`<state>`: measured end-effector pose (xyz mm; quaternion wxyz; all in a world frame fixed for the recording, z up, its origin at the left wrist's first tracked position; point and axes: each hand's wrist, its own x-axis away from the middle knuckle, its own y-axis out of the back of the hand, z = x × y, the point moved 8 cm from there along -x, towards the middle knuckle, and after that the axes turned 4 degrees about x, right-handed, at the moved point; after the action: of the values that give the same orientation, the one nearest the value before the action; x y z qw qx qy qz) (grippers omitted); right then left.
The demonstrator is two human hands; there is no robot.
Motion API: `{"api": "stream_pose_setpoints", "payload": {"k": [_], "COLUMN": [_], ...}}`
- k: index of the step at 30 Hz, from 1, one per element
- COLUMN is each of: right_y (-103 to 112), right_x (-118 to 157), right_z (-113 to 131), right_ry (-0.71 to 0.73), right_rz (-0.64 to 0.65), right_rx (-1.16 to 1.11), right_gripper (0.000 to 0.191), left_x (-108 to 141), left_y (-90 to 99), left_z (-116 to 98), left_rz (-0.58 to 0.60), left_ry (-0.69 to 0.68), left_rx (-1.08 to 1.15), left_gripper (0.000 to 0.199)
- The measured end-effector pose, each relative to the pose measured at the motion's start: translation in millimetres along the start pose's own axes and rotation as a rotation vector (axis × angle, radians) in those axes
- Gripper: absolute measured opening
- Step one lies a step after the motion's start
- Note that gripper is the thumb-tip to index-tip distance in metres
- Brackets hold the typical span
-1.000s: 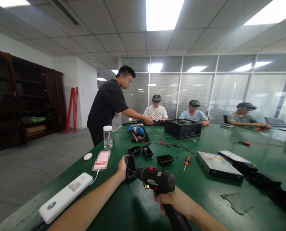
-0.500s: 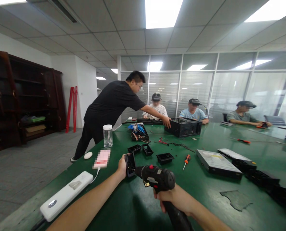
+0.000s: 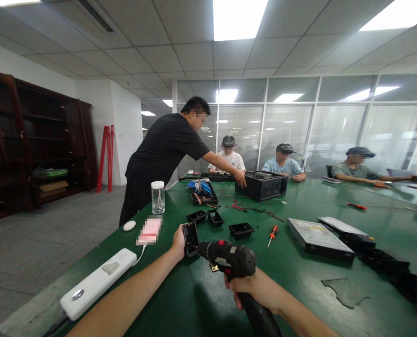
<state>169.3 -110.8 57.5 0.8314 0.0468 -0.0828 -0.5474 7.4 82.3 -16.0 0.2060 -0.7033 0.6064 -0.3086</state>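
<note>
Housing [image 3: 188,234], lower centre | probably light, rigid; hold by its sides | your left hand [image 3: 179,242] clasps its left edge; your right hand [image 3: 252,286] grips drill [image 3: 231,258]

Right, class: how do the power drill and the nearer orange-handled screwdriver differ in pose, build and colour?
The drill is gripped in the right hand, while the screwdriver lies on the green table. The drill is bulky, with an angled grip; the screwdriver is slim and straight. The drill is mostly black with small red parts, whereas the screwdriver's handle is largely orange. Both are tools with handles.
</note>
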Motion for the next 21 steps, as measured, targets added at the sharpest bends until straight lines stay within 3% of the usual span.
{"api": "stream_pose_setpoints", "payload": {"k": [21], "right_y": [-0.1], "right_x": [-0.8], "right_z": [-0.8], "right_ry": [0.001], "right_rz": [0.0], "right_rx": [0.014], "right_gripper": [0.012], "left_x": [3.6], "left_y": [-1.5], "left_z": [0.3], "left_rz": [-0.006], "left_ry": [0.026], "left_rx": [0.0], "left_gripper": [0.021]}}
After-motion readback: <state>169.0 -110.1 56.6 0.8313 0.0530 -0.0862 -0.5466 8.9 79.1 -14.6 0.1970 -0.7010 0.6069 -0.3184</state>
